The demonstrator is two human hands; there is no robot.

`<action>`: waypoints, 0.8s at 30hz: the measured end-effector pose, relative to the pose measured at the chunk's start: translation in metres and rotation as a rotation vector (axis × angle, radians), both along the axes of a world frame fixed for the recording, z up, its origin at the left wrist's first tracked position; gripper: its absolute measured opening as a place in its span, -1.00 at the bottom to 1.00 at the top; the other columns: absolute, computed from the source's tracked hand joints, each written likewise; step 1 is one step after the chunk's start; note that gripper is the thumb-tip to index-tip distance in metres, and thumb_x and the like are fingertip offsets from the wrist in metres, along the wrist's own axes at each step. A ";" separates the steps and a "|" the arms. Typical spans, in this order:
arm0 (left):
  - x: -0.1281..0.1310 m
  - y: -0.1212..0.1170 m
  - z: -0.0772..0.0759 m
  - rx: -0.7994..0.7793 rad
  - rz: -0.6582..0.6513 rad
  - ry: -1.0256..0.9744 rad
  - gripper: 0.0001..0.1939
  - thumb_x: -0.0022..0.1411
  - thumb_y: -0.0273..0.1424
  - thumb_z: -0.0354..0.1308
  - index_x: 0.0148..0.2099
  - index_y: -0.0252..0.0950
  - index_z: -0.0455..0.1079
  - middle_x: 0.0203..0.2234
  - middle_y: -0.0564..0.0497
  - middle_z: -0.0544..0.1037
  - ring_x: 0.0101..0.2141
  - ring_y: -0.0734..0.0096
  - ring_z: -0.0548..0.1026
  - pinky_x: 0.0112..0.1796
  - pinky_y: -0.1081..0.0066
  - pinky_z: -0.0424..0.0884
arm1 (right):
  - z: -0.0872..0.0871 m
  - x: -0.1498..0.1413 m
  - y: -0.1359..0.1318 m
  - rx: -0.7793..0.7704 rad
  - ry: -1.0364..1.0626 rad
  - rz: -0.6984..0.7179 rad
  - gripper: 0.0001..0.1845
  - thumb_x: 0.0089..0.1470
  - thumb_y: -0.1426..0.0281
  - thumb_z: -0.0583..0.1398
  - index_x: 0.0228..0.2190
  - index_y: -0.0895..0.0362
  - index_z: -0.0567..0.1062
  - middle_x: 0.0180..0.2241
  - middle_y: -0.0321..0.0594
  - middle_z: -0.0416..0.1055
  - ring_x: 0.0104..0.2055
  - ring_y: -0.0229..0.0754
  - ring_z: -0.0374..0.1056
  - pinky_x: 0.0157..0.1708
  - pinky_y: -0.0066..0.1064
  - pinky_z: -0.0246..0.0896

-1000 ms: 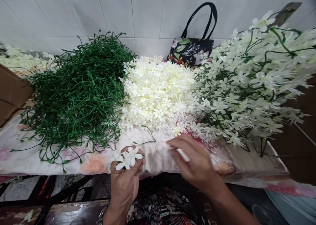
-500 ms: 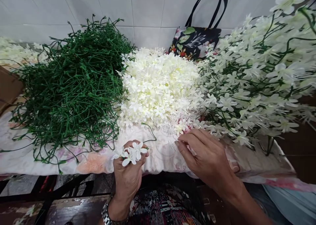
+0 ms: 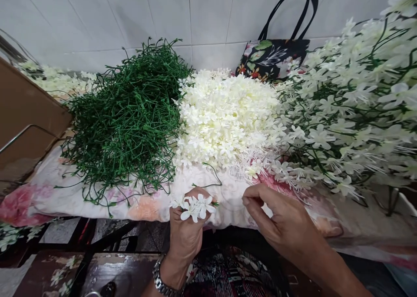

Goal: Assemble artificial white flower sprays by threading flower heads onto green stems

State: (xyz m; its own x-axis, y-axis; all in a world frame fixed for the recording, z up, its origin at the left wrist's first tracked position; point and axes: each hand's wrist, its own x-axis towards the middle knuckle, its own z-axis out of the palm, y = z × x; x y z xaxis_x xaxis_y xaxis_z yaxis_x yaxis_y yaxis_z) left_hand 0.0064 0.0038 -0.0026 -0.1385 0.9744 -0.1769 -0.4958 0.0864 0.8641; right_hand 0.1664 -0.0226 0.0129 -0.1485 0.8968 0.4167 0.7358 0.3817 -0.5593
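Note:
My left hand (image 3: 185, 232) is closed around a small sprig of white artificial flowers (image 3: 194, 206), held upright at the near edge of the floral cloth (image 3: 130, 201). My right hand (image 3: 280, 223) hovers beside it with thumb and fingers pinched on a small white piece I cannot make out. Just beyond the hands lies a heap of loose cream-white blossoms (image 3: 228, 114). A pile of bare green wire stems (image 3: 130, 114) sits to the left of that heap. Finished stems with white flowers (image 3: 352, 110) are stacked on the right.
A black floral tote bag (image 3: 273, 58) leans on the white tiled wall behind. A brown cardboard box (image 3: 22, 110) stands at the left. More white blossoms (image 3: 55, 77) lie at the far left back. Dark frame bars (image 3: 97, 240) show below the cloth.
The view has shifted right and down. My right hand pulled back from the blossom heap toward me with its fingers pinched. My left hand kept hold of the sprig.

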 end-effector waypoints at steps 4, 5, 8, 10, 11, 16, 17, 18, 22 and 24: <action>-0.002 -0.004 0.004 0.050 -0.099 -0.007 -0.80 -0.37 -0.46 0.44 -0.62 -0.36 0.48 -0.70 0.04 0.45 -0.62 0.50 0.37 -0.60 0.54 0.32 | 0.024 -0.011 -0.004 -0.022 0.115 0.128 -0.86 0.13 0.56 0.04 -0.42 0.13 0.32 -0.53 -0.35 0.26 -0.51 -0.38 0.20 -0.51 -0.55 0.12; -0.003 -0.005 0.005 0.067 -0.111 0.000 -0.82 -0.33 -0.46 0.43 -0.61 -0.36 0.48 -0.69 0.04 0.44 -0.62 0.51 0.36 -0.61 0.54 0.31 | 0.028 -0.014 -0.005 -0.019 0.120 0.150 -0.86 0.13 0.56 0.04 -0.41 0.13 0.32 -0.52 -0.34 0.27 -0.50 -0.38 0.20 -0.50 -0.55 0.13; -0.005 -0.006 0.005 0.114 -0.117 0.026 -0.86 -0.25 -0.46 0.40 -0.60 -0.35 0.47 -0.68 0.05 0.42 -0.61 0.50 0.33 -0.60 0.53 0.29 | 0.034 -0.020 -0.005 0.019 0.095 0.187 -0.87 0.13 0.57 0.04 -0.39 0.15 0.34 -0.50 -0.30 0.27 -0.45 -0.35 0.21 -0.47 -0.53 0.17; -0.006 -0.007 0.005 0.148 -0.123 0.045 -0.87 -0.22 -0.45 0.38 -0.60 -0.34 0.47 -0.68 0.06 0.40 -0.60 0.50 0.31 -0.58 0.53 0.27 | 0.034 -0.021 -0.005 0.059 0.060 0.189 -0.85 0.14 0.56 0.04 -0.41 0.16 0.35 -0.49 -0.27 0.27 -0.43 -0.33 0.21 -0.44 -0.51 0.18; -0.007 -0.007 0.004 0.162 -0.128 0.060 -0.87 -0.20 -0.44 0.37 -0.60 -0.34 0.47 -0.67 0.06 0.39 -0.60 0.50 0.30 -0.58 0.52 0.26 | 0.034 -0.022 -0.005 0.069 0.039 0.188 -0.84 0.15 0.56 0.03 -0.41 0.17 0.36 -0.49 -0.26 0.27 -0.43 -0.32 0.21 -0.44 -0.50 0.18; -0.012 -0.009 -0.005 0.261 -0.193 0.183 -0.94 -0.06 -0.43 0.30 -0.51 -0.32 0.51 -0.61 0.03 0.38 -0.56 0.46 0.31 -0.55 0.49 0.24 | 0.030 -0.021 -0.004 0.058 -0.070 0.188 -0.79 0.18 0.55 0.00 -0.42 0.19 0.39 -0.48 -0.22 0.26 -0.41 -0.28 0.21 -0.42 -0.44 0.17; -0.014 -0.010 -0.008 0.289 -0.208 0.202 -0.97 -0.03 -0.46 0.27 -0.47 -0.30 0.51 -0.59 0.03 0.39 -0.54 0.45 0.33 -0.53 0.48 0.25 | 0.030 -0.021 -0.004 0.060 -0.083 0.191 -0.78 0.18 0.55 -0.01 -0.42 0.19 0.39 -0.48 -0.22 0.25 -0.41 -0.27 0.20 -0.42 -0.43 0.17; -0.015 -0.011 -0.011 0.312 -0.221 0.218 -0.97 0.01 -0.49 0.24 -0.44 -0.29 0.52 -0.57 0.03 0.39 -0.52 0.44 0.34 -0.51 0.48 0.26 | 0.029 -0.021 -0.004 0.059 -0.093 0.197 -0.78 0.18 0.55 -0.01 -0.42 0.20 0.39 -0.48 -0.22 0.25 -0.41 -0.27 0.20 -0.42 -0.42 0.17; -0.013 -0.013 -0.018 0.371 -0.246 0.262 -0.89 0.05 -0.54 0.17 -0.39 -0.26 0.50 -0.55 0.05 0.39 -0.50 0.44 0.35 -0.46 0.47 0.28 | 0.027 -0.022 -0.004 0.048 -0.124 0.224 -0.79 0.20 0.55 -0.01 -0.39 0.21 0.39 -0.46 -0.21 0.26 -0.39 -0.25 0.19 -0.42 -0.41 0.15; -0.009 -0.013 -0.016 0.356 -0.170 0.289 -0.92 0.01 -0.51 0.18 -0.45 -0.28 0.49 -0.59 0.06 0.38 -0.54 0.45 0.33 -0.49 0.46 0.28 | 0.026 -0.022 -0.003 0.056 -0.149 0.228 -0.79 0.20 0.56 -0.01 -0.39 0.21 0.39 -0.47 -0.21 0.25 -0.39 -0.25 0.18 -0.42 -0.39 0.14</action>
State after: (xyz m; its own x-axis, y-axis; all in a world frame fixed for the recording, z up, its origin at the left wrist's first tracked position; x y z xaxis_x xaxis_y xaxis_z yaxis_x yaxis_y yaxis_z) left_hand -0.0030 -0.0089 -0.0184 0.0335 0.9805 0.1938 -0.2360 -0.1806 0.9548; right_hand 0.1446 -0.0254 0.0385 -0.4077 0.8093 0.4229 0.6999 0.5745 -0.4244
